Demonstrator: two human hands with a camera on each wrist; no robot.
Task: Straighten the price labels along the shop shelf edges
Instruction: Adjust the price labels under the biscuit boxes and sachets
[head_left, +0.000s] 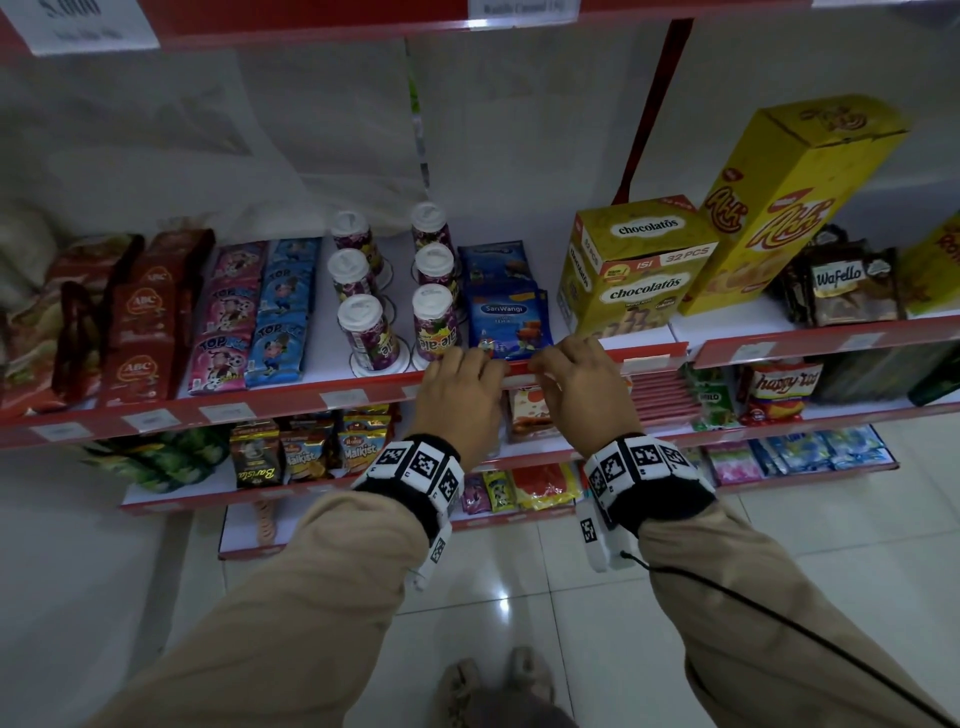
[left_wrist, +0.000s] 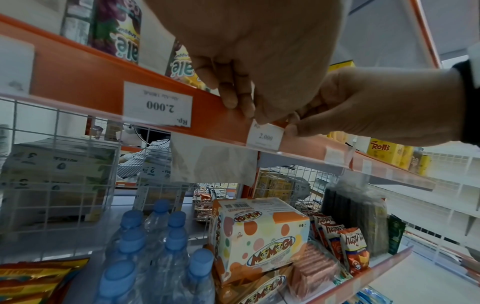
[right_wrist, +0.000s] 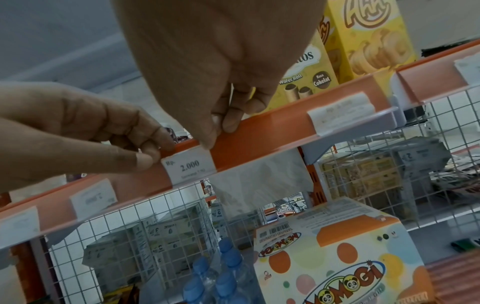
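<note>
A red-edged shelf (head_left: 291, 400) is stocked with sachets (head_left: 280, 312) at nine o'clock, cups (head_left: 369, 332) centrally, and yellow boxes (head_left: 634, 265) at three o'clock.

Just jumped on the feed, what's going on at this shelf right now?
A person is working on one price label, marked Rp. 2.000, on the red shelf edge below the SariWangi packs. The left hand pinches its left end and the right hand its right end, setting it in the clear strip. The neighbouring 2.000 label to the left reads upside down in the left wrist view.
</note>
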